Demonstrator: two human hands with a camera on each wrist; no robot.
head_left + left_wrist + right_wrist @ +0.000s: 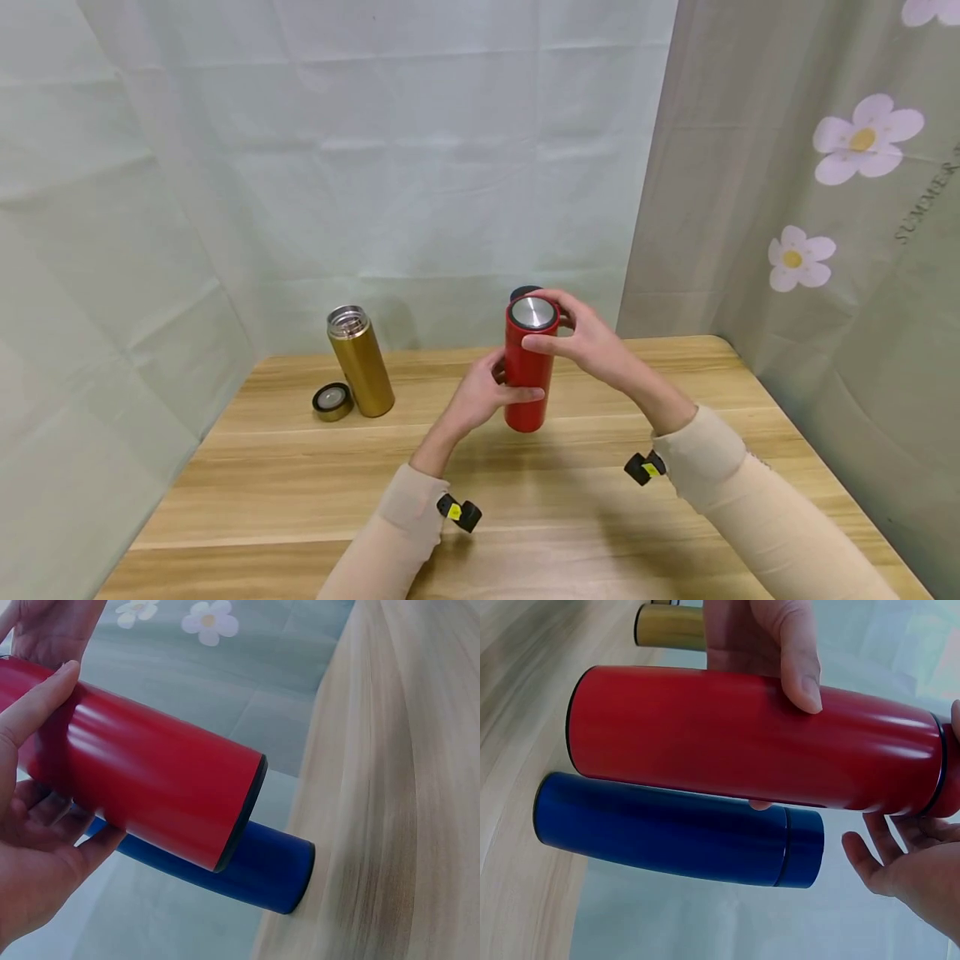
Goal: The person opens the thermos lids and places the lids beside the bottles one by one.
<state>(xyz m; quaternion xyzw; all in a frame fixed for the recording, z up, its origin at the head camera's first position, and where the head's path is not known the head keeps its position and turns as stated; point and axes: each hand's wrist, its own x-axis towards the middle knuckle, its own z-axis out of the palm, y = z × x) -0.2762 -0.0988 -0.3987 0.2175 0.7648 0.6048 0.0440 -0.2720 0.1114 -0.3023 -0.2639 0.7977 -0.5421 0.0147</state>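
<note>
Pale sleeves [780, 525] reach over the wooden table [255, 500] to the red bottle [527, 375], which seems held just above it, the left hand [477, 396] with fingers wrapped around its body and the right hand [592, 340] gripping it at the lid [533, 313]. Probably the step is turning this lid, in which direction one cannot tell; the next move calls for steady left fingers and a right twist.

Head view bright, even lt; soft shadows on wooden tabletop [540, 521], lower ctr to lower R. Streaky glare on red thermos [161, 765], L side of L wrist pic. Both wrist pics dimmer, hazy, w/ slightly soft detail.
</note>
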